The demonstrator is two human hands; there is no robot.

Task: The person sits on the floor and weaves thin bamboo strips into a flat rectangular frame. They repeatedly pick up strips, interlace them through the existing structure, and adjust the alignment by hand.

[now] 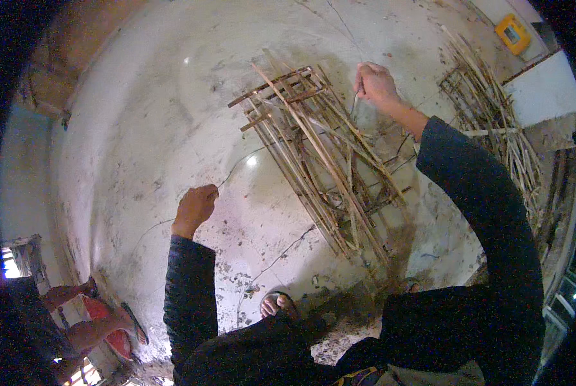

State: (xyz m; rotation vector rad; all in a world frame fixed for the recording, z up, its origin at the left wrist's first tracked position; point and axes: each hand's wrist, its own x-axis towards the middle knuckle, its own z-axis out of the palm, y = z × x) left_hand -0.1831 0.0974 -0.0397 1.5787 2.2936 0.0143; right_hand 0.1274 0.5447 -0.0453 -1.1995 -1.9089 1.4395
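Observation:
A long bundle of thin wooden sticks (320,154) lies slantwise on the floor in front of me, with short crosspieces at its far end. My left hand (197,204) is closed, left of the bundle, on a thin dark cord (232,171) that runs to the bundle's side; a loose length trails behind the hand. Beyond the bundle's right side, my right hand (377,83) is raised and closed on a cord too, which drops toward the sticks. Whether both hands hold one same cord is hidden by the bundle.
A second stick bundle (487,106) lies at the right, beside a white panel (545,90). Past it sits a yellow device (513,34). At lower left, another person's legs (92,331) show by a red object (116,341). My sandalled foot (278,304) is near the bundle.

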